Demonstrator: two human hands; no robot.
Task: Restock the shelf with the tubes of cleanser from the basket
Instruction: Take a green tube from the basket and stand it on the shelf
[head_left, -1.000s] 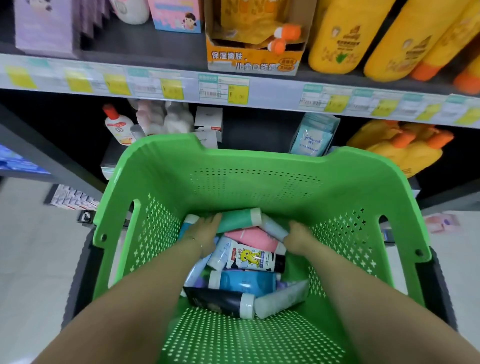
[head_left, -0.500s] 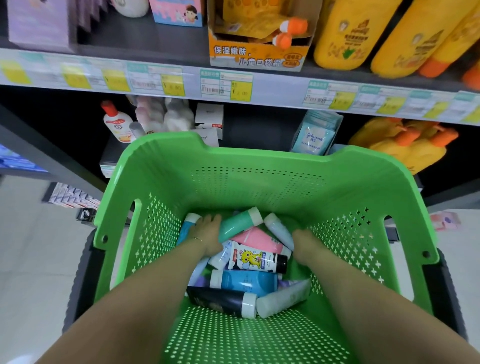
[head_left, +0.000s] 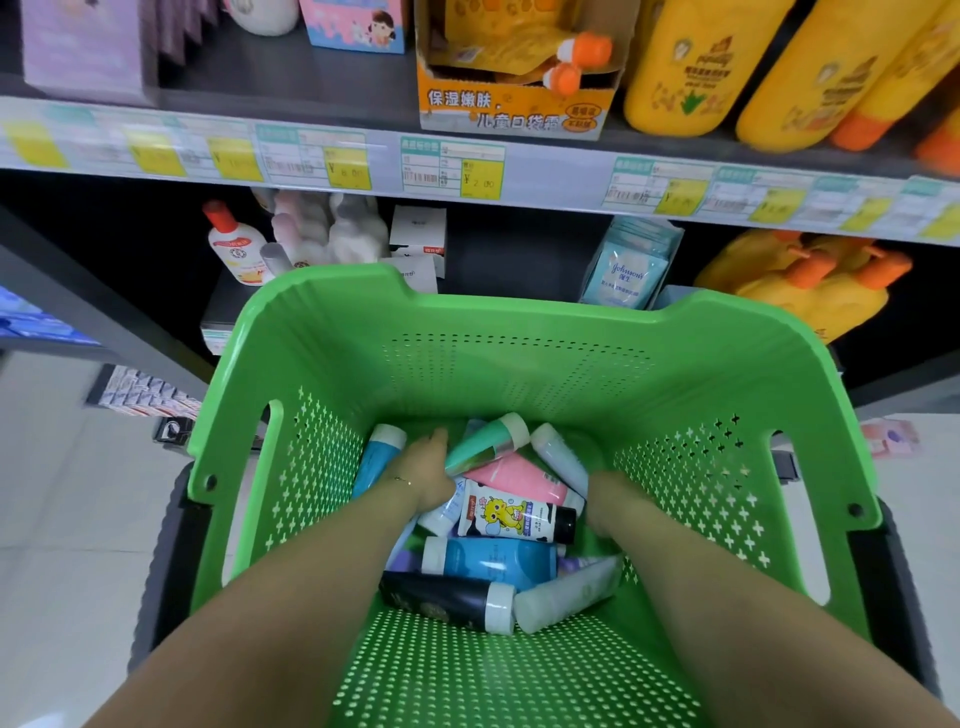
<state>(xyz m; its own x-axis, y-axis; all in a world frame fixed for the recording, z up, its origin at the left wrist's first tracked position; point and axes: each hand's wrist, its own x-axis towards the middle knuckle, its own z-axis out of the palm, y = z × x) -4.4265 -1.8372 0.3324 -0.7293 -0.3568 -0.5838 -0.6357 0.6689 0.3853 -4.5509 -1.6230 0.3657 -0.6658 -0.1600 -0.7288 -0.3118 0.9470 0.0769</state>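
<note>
Green plastic walled the one basket (head_left: 519, 322) around both my hands, at least nine tubes (head_left: 376, 457) showing inside. My left hand (head_left: 423, 470) lay on the flat end of one mint-green tube (head_left: 491, 439); whether it gripped, I couldn't tell. Nor for my right hand (head_left: 610, 499), dug in with fingers hidden. Between them lay one pink tube (head_left: 511, 475) and one cartoon-printed tube (head_left: 511, 515); nearer me, one blue tube (head_left: 493, 558), one black tube (head_left: 436, 597), one pale tube (head_left: 566, 592). Beyond my hands stood the shelf (head_left: 550, 176).

Big yellow bottles (head_left: 685, 67) are standing far right, beside an orange carton (head_left: 511, 111) holding orange-capped pouches. Lower left, a red-capped white bottle (head_left: 234, 249) is standing; pale blue packets (head_left: 626, 270) are leaning further right.
</note>
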